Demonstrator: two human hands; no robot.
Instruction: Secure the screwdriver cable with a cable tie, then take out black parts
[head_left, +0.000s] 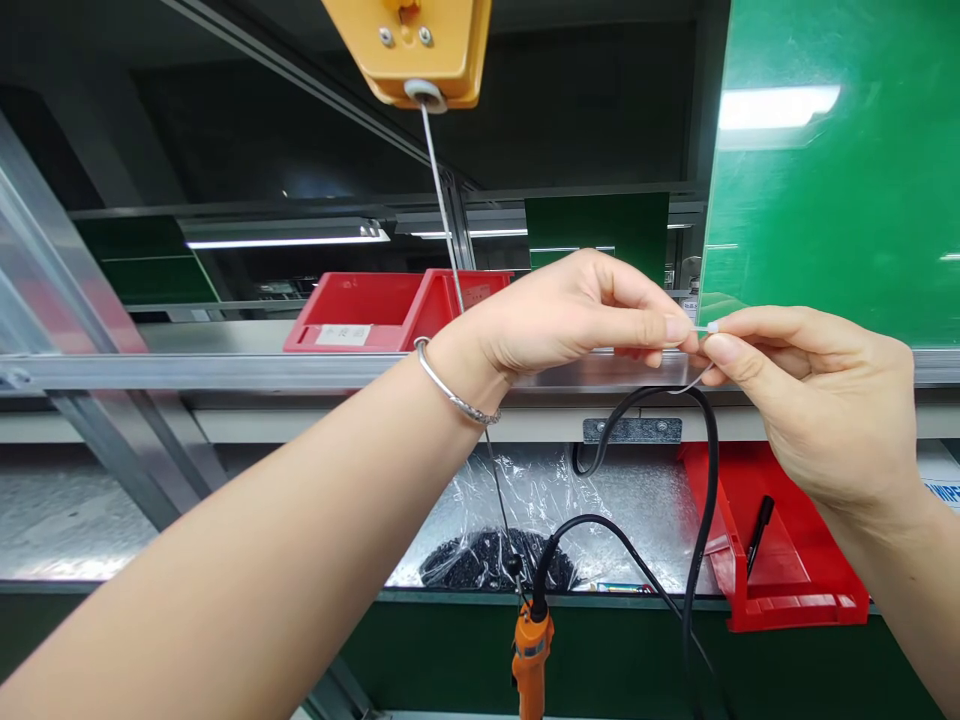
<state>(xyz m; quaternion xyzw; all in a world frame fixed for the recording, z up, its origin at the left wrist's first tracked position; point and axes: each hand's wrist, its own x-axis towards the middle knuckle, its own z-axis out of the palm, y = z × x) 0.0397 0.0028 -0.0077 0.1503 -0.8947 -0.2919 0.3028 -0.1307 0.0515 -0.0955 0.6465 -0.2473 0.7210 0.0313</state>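
Tie (701,375) betw. left hand (570,315) & right hand (825,410): thin, pale, mostly covered by fingertips; can't tell if it loops the cable (705,480). Cable runs off bottom edge below right hand. Driver (531,660) below left hand cut off at bottom, tip not visible. Balancer (412,45) above left hand cropped at top. Bag (525,500) under left wrist: dark small parts inside, too small to ID. Label on bin (352,315) behind left wrist unreadable. Both forearms leave frame.
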